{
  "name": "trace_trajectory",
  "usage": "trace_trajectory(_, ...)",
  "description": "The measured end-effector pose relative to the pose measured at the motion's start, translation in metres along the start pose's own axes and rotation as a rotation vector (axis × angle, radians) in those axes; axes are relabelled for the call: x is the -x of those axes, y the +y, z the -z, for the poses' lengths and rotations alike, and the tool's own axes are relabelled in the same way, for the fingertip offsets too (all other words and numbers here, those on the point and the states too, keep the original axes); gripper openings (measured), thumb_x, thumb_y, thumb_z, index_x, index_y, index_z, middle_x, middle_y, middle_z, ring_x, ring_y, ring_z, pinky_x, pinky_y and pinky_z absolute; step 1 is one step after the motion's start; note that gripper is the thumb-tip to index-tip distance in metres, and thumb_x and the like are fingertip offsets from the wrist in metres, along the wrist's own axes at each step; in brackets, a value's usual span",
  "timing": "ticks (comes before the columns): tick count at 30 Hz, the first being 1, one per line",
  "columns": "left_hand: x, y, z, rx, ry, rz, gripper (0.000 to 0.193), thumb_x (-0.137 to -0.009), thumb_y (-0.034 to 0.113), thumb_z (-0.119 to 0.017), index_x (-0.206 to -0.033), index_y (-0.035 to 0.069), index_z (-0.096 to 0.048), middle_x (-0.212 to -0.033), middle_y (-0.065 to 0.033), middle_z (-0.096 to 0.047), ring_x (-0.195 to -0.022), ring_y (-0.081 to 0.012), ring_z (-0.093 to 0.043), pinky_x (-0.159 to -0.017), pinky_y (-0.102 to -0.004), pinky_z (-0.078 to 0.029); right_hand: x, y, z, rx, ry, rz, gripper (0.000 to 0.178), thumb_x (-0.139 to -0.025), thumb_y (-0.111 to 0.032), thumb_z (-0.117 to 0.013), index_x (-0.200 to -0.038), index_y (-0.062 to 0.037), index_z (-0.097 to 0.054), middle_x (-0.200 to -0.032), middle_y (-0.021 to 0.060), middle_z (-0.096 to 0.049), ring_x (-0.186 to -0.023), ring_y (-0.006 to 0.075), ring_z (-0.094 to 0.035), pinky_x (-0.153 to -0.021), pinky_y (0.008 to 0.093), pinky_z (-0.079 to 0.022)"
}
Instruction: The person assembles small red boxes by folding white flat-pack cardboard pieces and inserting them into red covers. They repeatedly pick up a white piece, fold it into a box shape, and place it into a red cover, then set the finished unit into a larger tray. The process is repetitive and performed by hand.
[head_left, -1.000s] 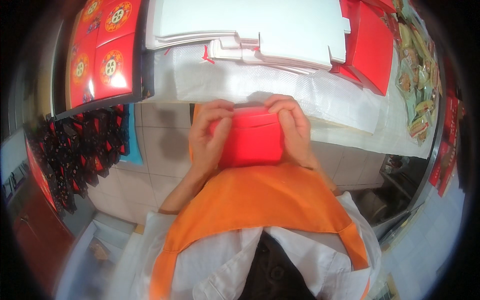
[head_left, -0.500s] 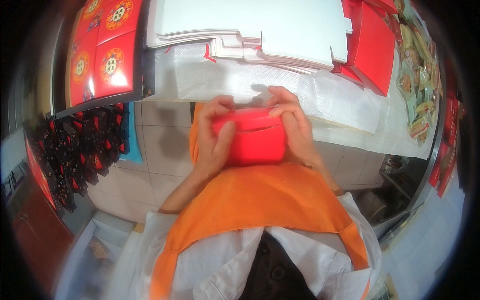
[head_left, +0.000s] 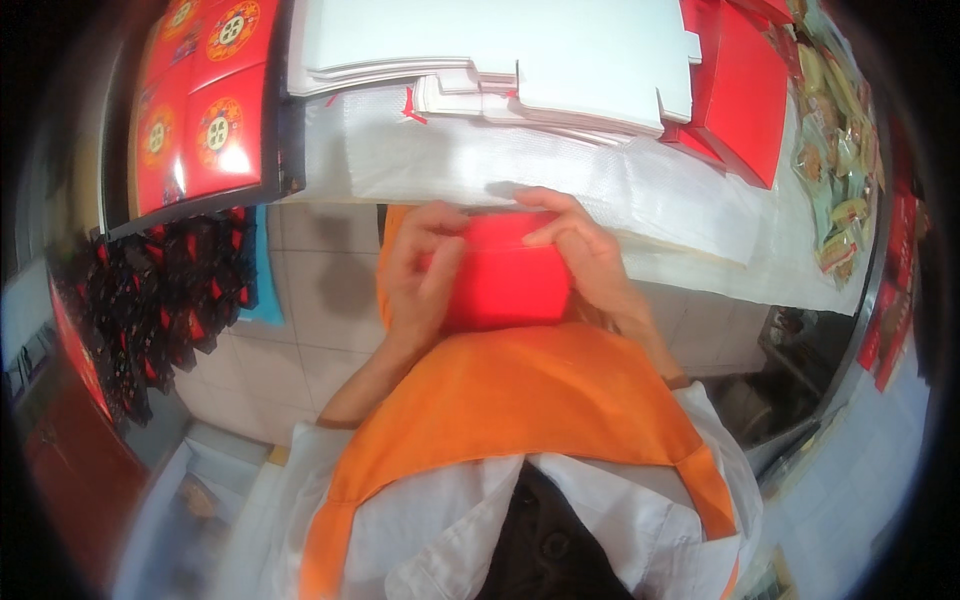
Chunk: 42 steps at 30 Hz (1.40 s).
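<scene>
A small red cardboard box [head_left: 510, 285] is held between my two hands, in front of my orange apron and near the table's front edge. My left hand [head_left: 428, 255] grips its left side, thumb against the near face and fingers curled over the far edge. On the opposite side, my right hand [head_left: 580, 245] has its thumb and fingers closed at the upper right corner. The top flap lies down against the near part, with only a faint line between them. The underside of the box is hidden.
Flat white cardboard blanks [head_left: 480, 45] lie stacked on the white-covered table, beside folded red boxes [head_left: 740, 95]. Wrapped snacks [head_left: 840, 150] line the right edge. Patterned red boxes [head_left: 215, 110] sit in a tray at far left, above many black-and-red cartons [head_left: 170, 300].
The gap under the box's top flap has closed up. My right fingers have shifted slightly left and inward along the upper edge, while my left hand stays nearly in place.
</scene>
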<state>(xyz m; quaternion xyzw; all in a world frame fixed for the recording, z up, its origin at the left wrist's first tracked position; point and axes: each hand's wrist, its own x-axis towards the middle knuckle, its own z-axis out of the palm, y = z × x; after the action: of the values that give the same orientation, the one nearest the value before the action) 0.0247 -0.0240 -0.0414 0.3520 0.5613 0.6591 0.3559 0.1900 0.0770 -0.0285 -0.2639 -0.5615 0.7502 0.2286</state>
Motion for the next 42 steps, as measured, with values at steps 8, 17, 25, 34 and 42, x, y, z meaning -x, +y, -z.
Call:
trace_trajectory(8, -0.006, 0.008, 0.004, 0.378, 0.025, 0.184, 0.026, -0.088, 0.023, -0.045, -0.107, 0.004, -0.046, -0.119, -0.0135, -0.047, -0.109, -0.0223, -0.044, -0.093, -0.037, -0.033, 0.0, 0.002, 0.0, 0.148, 0.204, 0.1, 0.012, -0.086, -0.005, -0.045, -0.09, -0.002, -0.055, -0.119, 0.0123, -0.047, -0.11, 0.0201, -0.044, -0.093, 0.0313, -0.033)
trace_trajectory(17, -0.028, -0.011, 0.023, 0.65, -0.384, 0.907, 0.076, -0.081, 0.039, -0.049, -0.139, 0.008, -0.012, -0.141, -0.0123, -0.018, -0.129, -0.02, -0.02, -0.104, -0.0374, -0.017, -0.075, -0.042, -0.008, -0.393, 0.453, 0.12, 0.011, -0.09, -0.014, -0.047, -0.084, -0.0042, -0.048, -0.109, 0.0112, -0.051, -0.086, 0.0177, -0.055, -0.073, 0.0296, -0.05)
trace_trajectory(25, -0.076, 0.043, 0.048, 0.391, -0.331, 0.48, 0.087, -0.067, 0.038, -0.061, -0.137, 0.01, -0.018, -0.141, -0.0142, -0.017, -0.126, -0.0256, -0.024, -0.1, -0.0395, -0.025, -0.146, -0.094, -0.055, -0.441, 0.122, 0.326, 0.027, -0.091, -0.025, -0.044, -0.106, -0.0024, -0.046, -0.12, 0.0127, -0.045, -0.104, 0.0246, -0.05, -0.083, 0.0337, -0.045)
trace_trajectory(34, -0.226, 0.163, 0.287, -1.227, 0.275, -0.027, 0.094, -0.054, 0.041, -0.07, -0.135, 0.013, -0.029, -0.138, -0.0201, -0.022, -0.124, -0.0368, -0.026, -0.099, -0.0433, -0.027, -0.176, -0.076, 0.007, 0.389, 0.289, 0.271, 0.034, -0.091, -0.016, -0.04, -0.12, 0.0004, -0.04, -0.121, 0.014, -0.046, -0.11, 0.0235, -0.046, -0.091, 0.0326, -0.037)
trace_trajectory(42, -0.297, 0.126, 0.332, -1.995, 0.367, 0.344, 0.093, -0.047, 0.048, -0.069, -0.13, 0.022, -0.037, -0.136, -0.017, -0.027, -0.118, -0.0487, -0.025, -0.093, -0.05, -0.034, -0.175, -0.056, 0.01, 0.626, 0.239, 0.143, 0.036, -0.083, -0.006, -0.042, -0.118, 0.0017, -0.042, -0.115, 0.0153, -0.05, -0.105, 0.0226, -0.05, -0.091, 0.0332, -0.036)
